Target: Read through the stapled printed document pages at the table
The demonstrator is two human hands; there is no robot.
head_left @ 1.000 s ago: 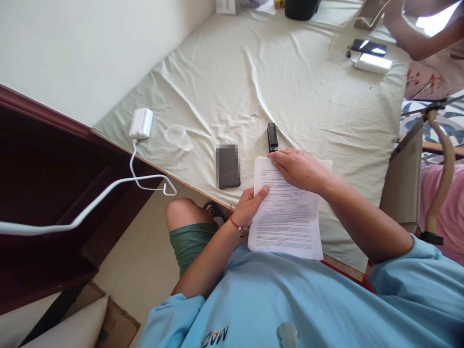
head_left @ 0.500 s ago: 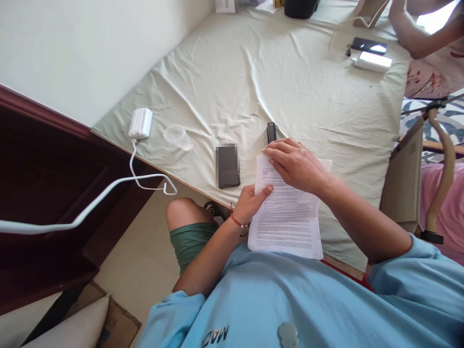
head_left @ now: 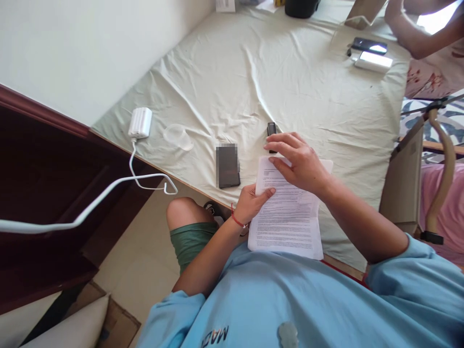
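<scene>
- At the far left of the cloth-covered table [head_left: 217, 92], a white plug block [head_left: 140, 123] sits near the edge, a white cable [head_left: 108, 187] trailing from it.
- Next comes a clear plastic cup or lid [head_left: 178, 137], lying on the pale cloth.
- A dark rectangular object [head_left: 228, 166], partly pixelated, lies flat between that and the papers.
- The person's left hand [head_left: 251, 203], with a red bracelet [head_left: 238, 221] at the wrist, pinches the left edge of the papers, thumb on top; its other fingers are mostly hidden.
- A black stapler [head_left: 271, 129] lies just beyond the papers' top edge, its near end partly covered by fingers.
- The stack of printed papers [head_left: 286, 224] is directly before the person's blue shirt [head_left: 275, 285], its upper part over the table.
- The right hand [head_left: 297, 157] is over the top of the stack, fingers slightly spread and reaching toward the stapler, thumb apart from them; whether it touches the paper cannot be told.
- At the far right, a black device [head_left: 368, 45] and a white one [head_left: 374, 62] lie beside another person's arm [head_left: 416, 38].
</scene>
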